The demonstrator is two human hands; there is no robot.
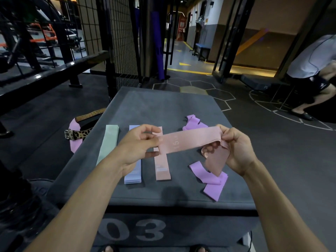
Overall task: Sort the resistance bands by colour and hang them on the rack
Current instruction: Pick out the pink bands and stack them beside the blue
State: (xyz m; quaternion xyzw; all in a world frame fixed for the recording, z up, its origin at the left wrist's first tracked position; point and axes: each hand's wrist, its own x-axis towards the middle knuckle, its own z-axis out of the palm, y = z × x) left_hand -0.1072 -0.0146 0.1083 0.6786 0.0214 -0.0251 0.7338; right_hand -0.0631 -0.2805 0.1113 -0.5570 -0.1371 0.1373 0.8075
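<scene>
A pink resistance band (189, 140) is stretched level between my hands above the grey box (163, 106). My left hand (138, 144) pinches its left end and my right hand (238, 148) grips its right end, where a loose fold hangs down. On the box lie a mint green band (108, 142), a stack of blue bands (132, 176) and another pink band (162, 168), side by side and flat. Crumpled purple bands lie at the right, one near the front (212, 180) and one further back (193, 121).
A leopard-print belt (78, 133) and a pink band hang off the box's left side. A black wire-grid rack (120, 33) stands behind the box at the left. A person (312, 70) bends over at the far right. The box front reads "03".
</scene>
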